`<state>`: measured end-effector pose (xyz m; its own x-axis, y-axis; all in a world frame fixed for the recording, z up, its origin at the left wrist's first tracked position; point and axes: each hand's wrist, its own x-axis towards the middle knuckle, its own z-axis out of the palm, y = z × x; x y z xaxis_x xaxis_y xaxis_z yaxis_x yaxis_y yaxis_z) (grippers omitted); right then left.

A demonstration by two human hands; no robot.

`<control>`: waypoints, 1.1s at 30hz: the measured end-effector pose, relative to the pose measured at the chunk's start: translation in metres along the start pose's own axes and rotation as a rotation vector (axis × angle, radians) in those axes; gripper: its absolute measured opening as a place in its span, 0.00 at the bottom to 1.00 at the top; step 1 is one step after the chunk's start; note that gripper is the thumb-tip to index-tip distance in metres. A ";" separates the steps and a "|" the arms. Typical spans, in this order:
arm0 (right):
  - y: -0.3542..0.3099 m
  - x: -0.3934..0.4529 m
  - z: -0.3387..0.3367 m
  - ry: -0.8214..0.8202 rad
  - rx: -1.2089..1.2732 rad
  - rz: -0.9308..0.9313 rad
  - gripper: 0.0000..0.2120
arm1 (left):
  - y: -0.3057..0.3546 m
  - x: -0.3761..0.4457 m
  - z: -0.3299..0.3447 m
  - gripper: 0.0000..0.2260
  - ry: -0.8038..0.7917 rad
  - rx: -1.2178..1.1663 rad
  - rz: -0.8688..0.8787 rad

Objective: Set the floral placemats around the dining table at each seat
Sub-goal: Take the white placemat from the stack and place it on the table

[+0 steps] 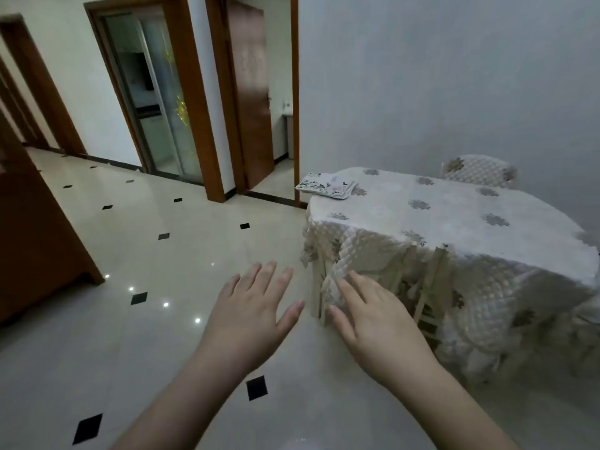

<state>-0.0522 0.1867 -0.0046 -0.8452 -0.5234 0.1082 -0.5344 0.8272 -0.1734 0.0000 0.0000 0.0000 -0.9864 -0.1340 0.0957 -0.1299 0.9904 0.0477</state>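
We approach the dining table (454, 222) with both hands spread and holding nothing: the left hand (250, 306) hovers over the tiled floor (146, 254), the right hand (373, 319) reaches toward the chair (373, 280) tucked under the near edge, and whether its fingertips touch the hanging tablecloth (487, 303) we cannot tell. The floral placemats (326, 185) lie in one small stack on the table's far left corner, one end jutting just past the edge, well apart from either hand. They show white faces printed with dark green leaves and pale pink blooms, rounded corners slightly fanned. We judge them light, thin and flexible, likely to slide on one another, so we would take the whole stack at its overhanging end, fingers beneath, thumb on top, and peel mats off singly at each seat
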 end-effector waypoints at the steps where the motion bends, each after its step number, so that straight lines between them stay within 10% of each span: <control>1: -0.012 0.013 0.003 0.016 -0.001 -0.021 0.35 | -0.017 0.002 0.000 0.40 0.008 -0.018 -0.016; 17: -0.128 0.148 0.068 0.003 -0.069 -0.152 0.36 | -0.175 0.054 0.027 0.41 0.046 0.009 -0.128; 33: -0.036 0.309 0.110 -0.059 -0.081 -0.117 0.34 | -0.168 0.230 0.081 0.39 -0.043 -0.024 -0.084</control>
<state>-0.2940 -0.0272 -0.0729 -0.7770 -0.6262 0.0645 -0.6295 0.7726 -0.0829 -0.2136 -0.1949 -0.0666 -0.9756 -0.2143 0.0475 -0.2102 0.9745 0.0780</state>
